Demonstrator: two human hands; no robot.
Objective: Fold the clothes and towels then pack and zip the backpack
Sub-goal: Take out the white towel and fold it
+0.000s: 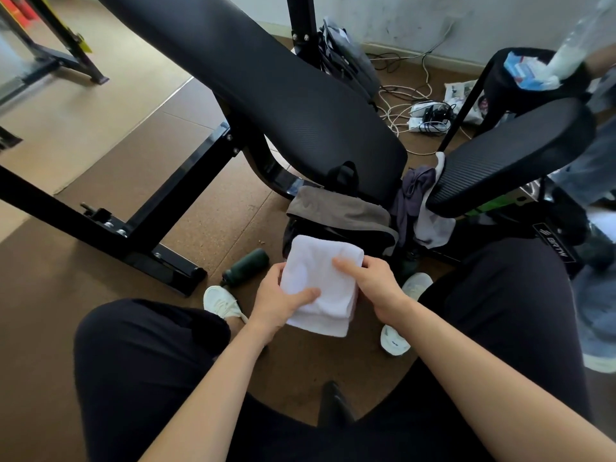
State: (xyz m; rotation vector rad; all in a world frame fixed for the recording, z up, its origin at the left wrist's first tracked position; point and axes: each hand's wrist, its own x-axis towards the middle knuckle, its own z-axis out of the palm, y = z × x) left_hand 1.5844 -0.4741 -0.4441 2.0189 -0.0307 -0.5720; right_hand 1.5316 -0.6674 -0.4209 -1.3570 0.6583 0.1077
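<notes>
A folded white towel (321,281) is held in the air between my knees, just above the floor. My left hand (281,303) grips its lower left edge, thumb on top. My right hand (371,283) holds the right side, with the index finger lying straight across the top. Right behind the towel stands the black backpack (353,233), with a folded grey garment (336,208) lying over its top. A purple garment (411,195) and a white cloth (433,225) hang bunched to the right of the backpack, under a black pad.
A large black padded bench (266,78) on a black steel frame (160,221) fills the middle. A second black pad (506,155) is at the right. A dark green bottle (246,265) lies on the brown floor by my left shoe. Cables and a power strip (426,118) lie by the wall.
</notes>
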